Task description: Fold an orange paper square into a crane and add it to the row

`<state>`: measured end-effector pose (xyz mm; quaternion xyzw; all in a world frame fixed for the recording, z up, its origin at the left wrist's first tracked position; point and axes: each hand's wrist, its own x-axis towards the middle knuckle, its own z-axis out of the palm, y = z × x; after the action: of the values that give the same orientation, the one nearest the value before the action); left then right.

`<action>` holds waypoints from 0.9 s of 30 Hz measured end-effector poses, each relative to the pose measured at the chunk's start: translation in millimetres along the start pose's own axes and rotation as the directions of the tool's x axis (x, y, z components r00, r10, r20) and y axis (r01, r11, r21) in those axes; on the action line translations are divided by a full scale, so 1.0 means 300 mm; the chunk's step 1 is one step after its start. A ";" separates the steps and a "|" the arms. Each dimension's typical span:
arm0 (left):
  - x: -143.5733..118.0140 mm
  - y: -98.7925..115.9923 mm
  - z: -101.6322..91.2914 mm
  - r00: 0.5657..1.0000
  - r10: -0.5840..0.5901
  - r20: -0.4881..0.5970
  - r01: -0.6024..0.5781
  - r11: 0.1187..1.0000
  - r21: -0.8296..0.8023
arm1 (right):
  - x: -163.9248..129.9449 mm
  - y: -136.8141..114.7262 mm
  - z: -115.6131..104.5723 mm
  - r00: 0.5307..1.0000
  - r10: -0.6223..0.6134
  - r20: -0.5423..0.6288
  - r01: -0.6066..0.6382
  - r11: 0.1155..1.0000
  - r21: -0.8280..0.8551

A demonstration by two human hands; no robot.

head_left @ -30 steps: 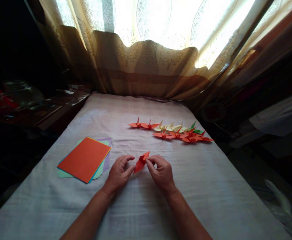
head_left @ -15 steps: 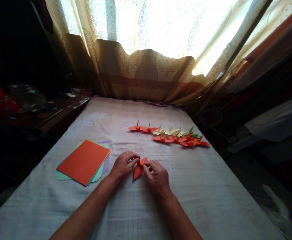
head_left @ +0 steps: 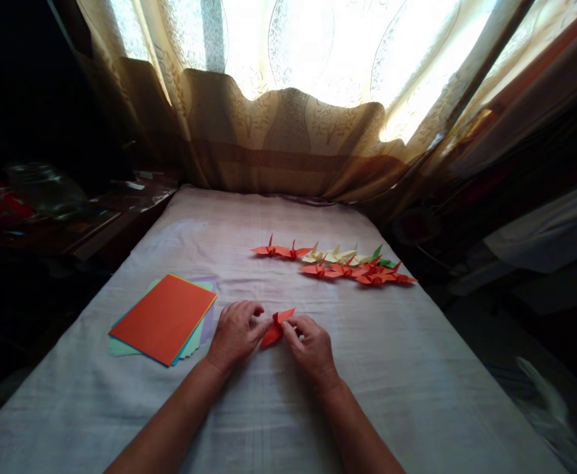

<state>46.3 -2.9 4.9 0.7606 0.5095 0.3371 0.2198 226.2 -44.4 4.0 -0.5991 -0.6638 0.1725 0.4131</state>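
An orange origami crane [head_left: 271, 336] is pinched by my right hand [head_left: 312, 343], thumb and fingertips closed on its right side. One pointed wing reaches up to the right and the other points down to the left. My left hand [head_left: 237, 334] is on the crane's left, its index finger lifted away from the thumb. That thumb's tip is at the crane's left edge; whether it presses on the paper I cannot tell. Both hands are low over a pale bedsheet [head_left: 391, 388].
Left of my hands lies a stack of coloured paper [head_left: 164, 319], orange on top. Beyond them, folded orange cranes [head_left: 320, 270], pale yellow cranes [head_left: 336, 255] and a green crane [head_left: 381, 261] stand in rows. Curtains [head_left: 288, 145] hang behind; a glass jar [head_left: 46, 187] stands far left.
My left fingers have come off the crane's upper tip and spread, the hand drawing slightly left. The crane has tilted a little in my right hand. The view has shifted slightly.
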 end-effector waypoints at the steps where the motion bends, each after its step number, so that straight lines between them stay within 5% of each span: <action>1: -0.016 0.011 -0.005 1.000 -0.004 0.017 0.003 0.998 0.068 | 0.004 0.007 -0.005 1.000 0.010 0.004 -0.010 1.000 0.014; 6: -0.068 0.055 -0.002 0.997 -0.046 0.069 0.030 0.976 0.213 | 0.057 0.081 -0.028 0.997 0.052 -0.056 -0.060 0.988 -0.140; 12: -0.058 0.062 0.022 0.989 -0.125 0.083 0.108 0.977 0.185 | 0.094 0.115 -0.018 0.988 0.126 0.086 -0.103 0.967 -0.234; 17: -0.026 0.042 0.010 0.972 -0.184 0.149 0.178 0.983 0.053 | 0.094 0.114 -0.007 0.979 0.194 0.068 -0.186 0.977 -0.102; 20: -0.004 0.030 -0.011 0.960 -0.169 0.225 0.175 0.985 -0.005 | 0.110 0.106 0.002 0.968 0.237 0.078 -0.245 0.962 0.124; 23: 0.010 0.021 -0.031 0.954 -0.146 0.262 0.164 0.985 -0.048 | 0.135 0.088 0.013 0.942 0.283 0.181 -0.335 0.842 0.423; 27: 0.021 0.008 -0.036 0.949 -0.169 0.265 0.231 0.946 -0.226 | 0.154 0.070 0.024 0.912 0.335 0.237 -0.410 0.730 0.547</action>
<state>41.5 2.1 15.5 0.7053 0.5066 0.2802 0.4092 237.3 5.4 0.1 -0.5517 -0.4677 0.4838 0.4927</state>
